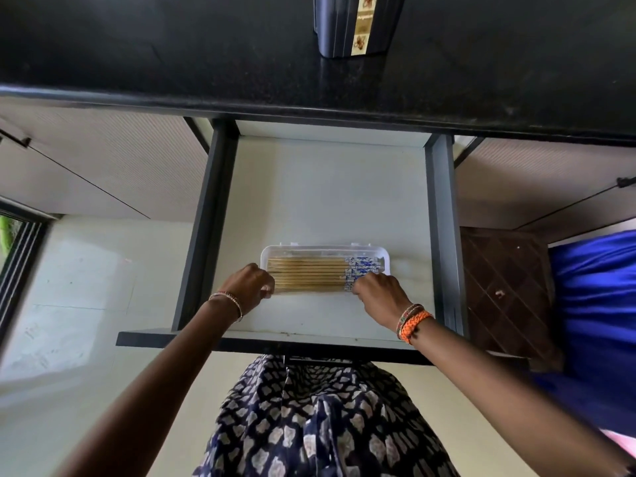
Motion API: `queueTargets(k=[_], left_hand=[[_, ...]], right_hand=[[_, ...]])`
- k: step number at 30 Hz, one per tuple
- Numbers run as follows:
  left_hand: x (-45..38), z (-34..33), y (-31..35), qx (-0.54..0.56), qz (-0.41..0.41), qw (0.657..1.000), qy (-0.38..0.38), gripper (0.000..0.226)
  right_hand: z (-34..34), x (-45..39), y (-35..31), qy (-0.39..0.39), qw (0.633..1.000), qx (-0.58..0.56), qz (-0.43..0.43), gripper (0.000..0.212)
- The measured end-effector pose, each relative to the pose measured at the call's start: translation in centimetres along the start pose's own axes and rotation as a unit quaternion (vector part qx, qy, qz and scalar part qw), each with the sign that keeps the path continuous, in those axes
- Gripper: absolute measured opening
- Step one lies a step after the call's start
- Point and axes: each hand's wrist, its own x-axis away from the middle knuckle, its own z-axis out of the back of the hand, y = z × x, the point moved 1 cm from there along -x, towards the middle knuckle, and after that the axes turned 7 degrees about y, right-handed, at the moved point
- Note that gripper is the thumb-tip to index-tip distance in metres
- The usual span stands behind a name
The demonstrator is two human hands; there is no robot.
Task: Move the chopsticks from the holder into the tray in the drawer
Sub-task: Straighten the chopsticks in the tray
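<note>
Several wooden chopsticks [309, 271] with blue-and-white patterned ends lie side by side in a clear plastic tray [323, 250] on the floor of the open drawer [327, 194]. My left hand [249, 285] is curled at the tray's left front corner, touching its edge. My right hand [378, 294] rests at the front right of the tray, fingertips on the patterned ends of the nearest chopsticks. The dark holder [358, 25] with a gold strip stands on the black counter above the drawer; its inside is hidden.
The black countertop [172, 63] overhangs the drawer's back. Dark drawer sides [206, 218] and the front panel [275, 342] frame the pale floor. A brown patterned cabinet [506, 287] and blue cloth [595, 304] are at the right. My patterned dress [320, 425] is below.
</note>
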Motion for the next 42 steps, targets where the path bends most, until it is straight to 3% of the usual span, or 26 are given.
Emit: queueTargets(k=[4, 7, 8, 10, 13, 17, 20, 28, 42], left_hand=[[1.4, 0.8, 1.0, 0.069, -0.007, 0.998, -0.005, 0.03], [3.9, 2.1, 2.2, 0.162, -0.055, 0.983, -0.074, 0.042], [4.8, 2.1, 2.8, 0.159, -0.077, 0.977, -0.123, 0.044], [6.4, 1.9, 3.6, 0.128, -0.106, 0.971, -0.17, 0.033], [7.3, 2.2, 4.0, 0.046, -0.093, 0.991, -0.079, 0.017], [8.5, 1.9, 3.8, 0.051, -0.092, 0.992, -0.062, 0.026], [8.8, 1.4, 4.0, 0.001, -0.121, 0.992, -0.044, 0.028], [4.2, 3.5, 3.9, -0.05, -0.089, 0.994, 0.038, 0.022], [-14.5, 12.8, 1.2, -0.043, -0.087, 0.984, 0.147, 0.021]], right_hand=[[2.5, 1.6, -1.7, 0.03, 0.997, -0.068, -0.033, 0.018], [3.9, 4.3, -3.4, -0.069, 0.977, -0.198, -0.031, 0.035], [4.0, 5.4, -3.8, -0.104, 0.975, -0.194, -0.02, 0.043], [3.6, 7.2, -4.4, -0.076, 0.991, -0.112, 0.0, 0.038], [3.4, 7.8, -5.0, 0.009, 0.998, -0.058, 0.037, 0.008], [2.8, 8.1, -5.3, -0.029, 0.995, -0.021, 0.092, 0.019], [2.2, 8.4, -5.6, -0.016, 0.993, 0.019, 0.116, 0.014], [5.5, 3.4, -4.4, 0.042, 0.997, 0.008, 0.069, 0.017], [11.6, -13.1, 2.3, 0.184, 0.979, 0.069, -0.06, 0.029]])
